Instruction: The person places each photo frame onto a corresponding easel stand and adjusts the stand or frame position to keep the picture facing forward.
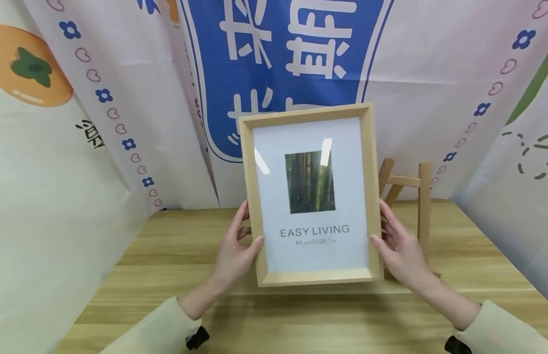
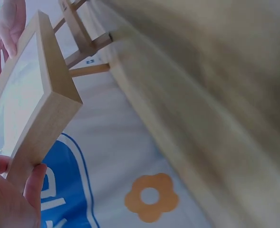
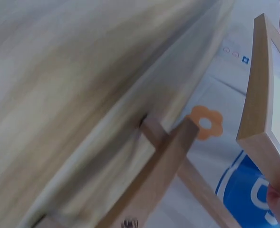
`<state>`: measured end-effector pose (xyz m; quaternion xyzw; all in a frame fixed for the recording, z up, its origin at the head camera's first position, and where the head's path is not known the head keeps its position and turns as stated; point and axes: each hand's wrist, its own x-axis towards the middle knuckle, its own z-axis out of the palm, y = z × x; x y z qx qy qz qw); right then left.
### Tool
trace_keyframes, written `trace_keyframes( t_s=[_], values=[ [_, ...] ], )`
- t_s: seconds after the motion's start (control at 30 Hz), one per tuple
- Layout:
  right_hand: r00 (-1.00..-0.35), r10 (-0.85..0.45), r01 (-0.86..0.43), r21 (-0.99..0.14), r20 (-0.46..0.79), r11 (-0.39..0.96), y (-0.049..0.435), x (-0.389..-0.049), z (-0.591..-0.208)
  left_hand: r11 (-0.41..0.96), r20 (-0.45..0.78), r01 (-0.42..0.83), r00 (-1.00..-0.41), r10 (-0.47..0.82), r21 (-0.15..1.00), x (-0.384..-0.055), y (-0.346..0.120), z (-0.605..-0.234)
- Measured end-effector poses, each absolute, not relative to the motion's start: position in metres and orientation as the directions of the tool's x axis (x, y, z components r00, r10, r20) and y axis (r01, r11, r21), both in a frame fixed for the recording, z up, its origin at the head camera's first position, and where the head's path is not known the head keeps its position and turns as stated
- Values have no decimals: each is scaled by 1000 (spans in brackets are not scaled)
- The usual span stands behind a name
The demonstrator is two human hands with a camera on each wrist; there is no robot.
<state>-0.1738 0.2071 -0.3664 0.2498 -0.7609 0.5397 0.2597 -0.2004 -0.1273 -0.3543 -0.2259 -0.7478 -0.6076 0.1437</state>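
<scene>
With curled fingers of left hand [image 1: 237,250] and right hand [image 1: 403,253], grips both sides of picture frame [image 1: 311,196] | Holds it slightly tilted, raised above wood-grain surface [image 1: 176,265] | Seems past the lifting, with setting down still left | Shows it apart from wooden easel [image 1: 424,211] standing behind, before printed backdrop [image 1: 433,49]

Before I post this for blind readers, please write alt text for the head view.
Two hands hold a wooden picture frame, its insert showing bamboo and the words EASY LIVING, over a table. A wooden easel stands partly hidden behind it, at right.
</scene>
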Motion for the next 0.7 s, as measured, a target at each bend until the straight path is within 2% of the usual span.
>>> trace_keyframes(
  t_s=[0.17,0.47,0.7],
  values=[
    [-722,0,-664,-693,692,282,222,-173,-358,131,536,569,-815,220,812,-220,-107,-343],
    [-712,186,-681,-731,677,56,249,-171,-356,99,582,642,-741,334,760,-253,-65,-335],
    [-678,275,-713,-701,681,-23,271,-173,-360,116,614,704,-678,404,700,-275,-36,-334]
  ],
)
